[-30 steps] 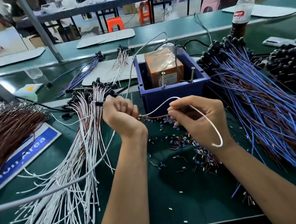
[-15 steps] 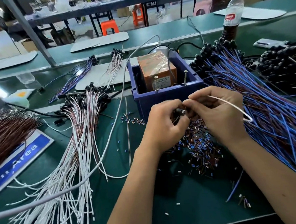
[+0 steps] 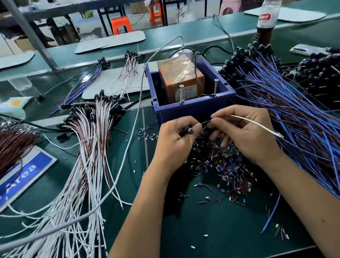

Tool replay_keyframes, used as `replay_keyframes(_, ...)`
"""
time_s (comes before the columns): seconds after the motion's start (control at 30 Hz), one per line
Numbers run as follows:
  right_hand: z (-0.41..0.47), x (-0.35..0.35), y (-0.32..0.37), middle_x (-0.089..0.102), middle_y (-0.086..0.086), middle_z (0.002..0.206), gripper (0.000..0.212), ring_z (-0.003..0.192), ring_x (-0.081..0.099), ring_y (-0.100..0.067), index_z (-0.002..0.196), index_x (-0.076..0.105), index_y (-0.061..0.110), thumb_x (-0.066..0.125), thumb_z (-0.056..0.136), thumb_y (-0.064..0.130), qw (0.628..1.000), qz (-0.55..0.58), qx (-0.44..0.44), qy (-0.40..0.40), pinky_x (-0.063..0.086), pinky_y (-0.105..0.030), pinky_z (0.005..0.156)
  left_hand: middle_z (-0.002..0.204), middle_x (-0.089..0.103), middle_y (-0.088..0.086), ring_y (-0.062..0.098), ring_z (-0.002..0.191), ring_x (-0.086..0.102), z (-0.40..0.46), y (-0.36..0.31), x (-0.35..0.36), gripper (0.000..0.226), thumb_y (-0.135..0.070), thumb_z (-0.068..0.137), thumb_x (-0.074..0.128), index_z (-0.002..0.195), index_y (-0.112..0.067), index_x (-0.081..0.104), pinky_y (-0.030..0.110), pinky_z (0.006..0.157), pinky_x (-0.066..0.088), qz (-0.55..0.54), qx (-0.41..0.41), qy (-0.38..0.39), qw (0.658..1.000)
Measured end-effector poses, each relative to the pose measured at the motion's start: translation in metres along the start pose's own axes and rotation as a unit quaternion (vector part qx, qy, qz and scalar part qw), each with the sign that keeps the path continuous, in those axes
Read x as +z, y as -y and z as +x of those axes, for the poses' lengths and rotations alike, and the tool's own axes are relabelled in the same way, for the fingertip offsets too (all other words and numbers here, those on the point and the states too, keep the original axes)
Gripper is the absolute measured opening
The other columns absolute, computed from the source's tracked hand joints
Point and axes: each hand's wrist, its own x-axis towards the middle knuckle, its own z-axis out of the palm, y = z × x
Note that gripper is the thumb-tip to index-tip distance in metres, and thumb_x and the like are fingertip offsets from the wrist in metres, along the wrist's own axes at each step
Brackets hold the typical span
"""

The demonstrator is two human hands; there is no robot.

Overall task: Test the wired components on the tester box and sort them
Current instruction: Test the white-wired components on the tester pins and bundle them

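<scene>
Since a second ago the left hand (image 3: 175,140) has left the white-and-brown wire bundle (image 3: 89,138) at nine o'clock and come beside the right hand (image 3: 243,131), just in front of the blue plastic tester box (image 3: 194,109). The left fingers curl round a small black round-headed component (image 3: 189,130); the right thumb and forefinger pinch its thin white wire (image 3: 255,124), which trails toward three o'clock. Beneath both hands lies a heap of short cut wire-sleeve bits (image 3: 224,165). An orange block (image 3: 181,77) sits inside the box at twelve o'clock. Blue-and-brown wires (image 3: 297,120) fan out at three o'clock.
</scene>
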Motion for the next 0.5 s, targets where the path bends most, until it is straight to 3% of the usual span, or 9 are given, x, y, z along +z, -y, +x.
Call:
replay_keyframes(0.13, -0.001, -0.002, -0.002, 0.077, -0.012, 0.079, 0.005, 0.059, 0.074, -0.030, 0.093, 0.074, 0.008, 0.071, 0.096, 0.006, 0.999, -0.022, 0.020, 0.026, 0.053, -0.028, 0.042, 0.068, 0.058, 0.019, 0.031, 0.066, 0.051, -0.003, -0.003, -0.002, 0.024, -0.013, 0.099, 0.062, 0.077, -0.006, 0.069, 0.033, 0.062, 0.039, -0.048, -0.022, 0.023, 0.998)
replay_keyframes(0.23, -0.001, -0.005, -0.002, 0.076, -0.013, 0.078, 0.008, 0.057, 0.073, -0.030, 0.092, 0.074, 0.009, 0.069, 0.098, 0.009, 0.999, -0.029, 0.014, 0.030, 0.053, -0.029, 0.042, 0.063, 0.050, 0.013, 0.015, 0.061, 0.043, -0.004, -0.005, -0.003, 0.028, -0.011, 0.102, 0.061, 0.075, -0.005, 0.068, 0.029, 0.061, 0.035, -0.051, -0.040, 0.045, 0.997)
replay_keyframes(0.37, 0.000, -0.005, -0.004, 0.075, -0.015, 0.079, 0.008, 0.056, 0.072, -0.031, 0.092, 0.073, 0.008, 0.069, 0.098, 0.008, 1.000, -0.008, 0.018, 0.022, 0.053, -0.029, 0.041, 0.064, 0.050, 0.018, 0.011, 0.061, 0.041, -0.004, -0.010, -0.001, 0.030, -0.015, 0.100, 0.060, 0.074, -0.006, 0.068, 0.025, 0.060, 0.034, -0.067, -0.032, 0.051, 0.996)
replay_keyframes(0.5, 0.003, -0.012, -0.004, 0.076, -0.014, 0.080, 0.009, 0.055, 0.071, -0.026, 0.093, 0.071, 0.009, 0.067, 0.100, 0.012, 0.999, 0.037, 0.032, -0.017, 0.051, -0.025, 0.042, 0.055, 0.046, -0.012, 0.003, 0.054, 0.040, -0.004, -0.011, -0.004, 0.030, -0.015, 0.100, 0.058, 0.072, -0.006, 0.067, 0.014, 0.056, 0.033, -0.099, -0.039, 0.026, 0.994)
